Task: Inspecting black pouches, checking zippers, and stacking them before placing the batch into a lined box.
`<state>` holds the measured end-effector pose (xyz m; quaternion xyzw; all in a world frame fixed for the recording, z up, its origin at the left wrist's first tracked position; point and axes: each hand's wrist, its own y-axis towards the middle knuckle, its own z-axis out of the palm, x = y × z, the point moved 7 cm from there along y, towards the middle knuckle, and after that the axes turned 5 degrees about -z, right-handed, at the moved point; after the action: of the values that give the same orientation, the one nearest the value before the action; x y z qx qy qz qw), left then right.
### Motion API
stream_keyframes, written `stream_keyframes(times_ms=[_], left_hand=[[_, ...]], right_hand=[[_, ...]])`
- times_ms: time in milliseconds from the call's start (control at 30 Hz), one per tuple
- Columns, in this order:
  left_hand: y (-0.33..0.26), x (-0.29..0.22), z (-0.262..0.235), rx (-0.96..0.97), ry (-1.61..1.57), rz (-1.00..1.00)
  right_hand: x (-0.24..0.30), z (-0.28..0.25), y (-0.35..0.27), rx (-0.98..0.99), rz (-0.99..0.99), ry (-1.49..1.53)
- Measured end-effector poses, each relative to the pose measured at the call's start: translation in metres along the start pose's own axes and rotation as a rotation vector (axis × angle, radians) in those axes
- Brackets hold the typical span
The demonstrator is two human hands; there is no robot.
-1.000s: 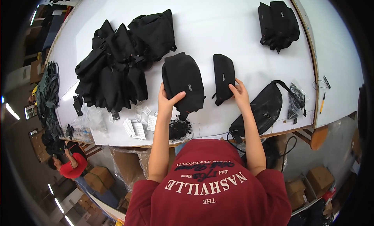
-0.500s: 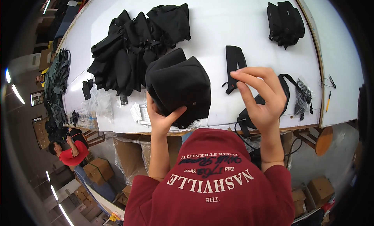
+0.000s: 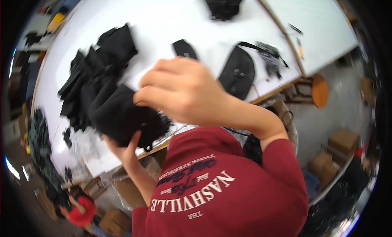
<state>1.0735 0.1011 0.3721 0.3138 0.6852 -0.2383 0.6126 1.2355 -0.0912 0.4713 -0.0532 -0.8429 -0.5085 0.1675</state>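
The right hand [image 3: 175, 88] has swung leftward in the last half second, from well apart to a spot overlapping the held pouch [image 3: 122, 114] as the camera sees it, and the whole view has turned with the wearer. The pouch, black and soft, is raised at the near side of a white table [image 3: 157, 16], in the left hand [image 3: 122, 150], whose fingers go under and behind it while the thumb presses the near face. The right hand's fingers are bent and drawn close together above the pouch's right edge; with motion blur over them, it cannot be told whether the tips touch the pouch or pinch anything.

Behind the pouch, and partly covered by it, a heap [image 3: 92, 75] of black pouches spreads across the table's left side. A flat pouch [image 3: 183, 48] shows just past the right knuckles, its lower end hidden. To its right lies a curved bag [image 3: 240, 69] with a strap, near a clear packet [image 3: 267, 59] of dark pieces. A black stack [image 3: 222, 6] sits at the far side, and a yellow pen [image 3: 300, 49] lies beyond the table's seam. At lower left, a person in red [image 3: 83, 212] appears, blurred.
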Motion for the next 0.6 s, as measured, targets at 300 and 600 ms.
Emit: stream_keyframes(times_ms=[300,600], left_hand=[[-0.005,0.006,0.015,0.11,0.014,0.079],[-0.007,0.016,0.038,0.191,0.023,-0.028]], right_hand=[[0.013,-0.01,-0.026,-0.093,0.086,-0.121],[-0.007,-0.031,-0.066,-0.167,0.394,0.104]])
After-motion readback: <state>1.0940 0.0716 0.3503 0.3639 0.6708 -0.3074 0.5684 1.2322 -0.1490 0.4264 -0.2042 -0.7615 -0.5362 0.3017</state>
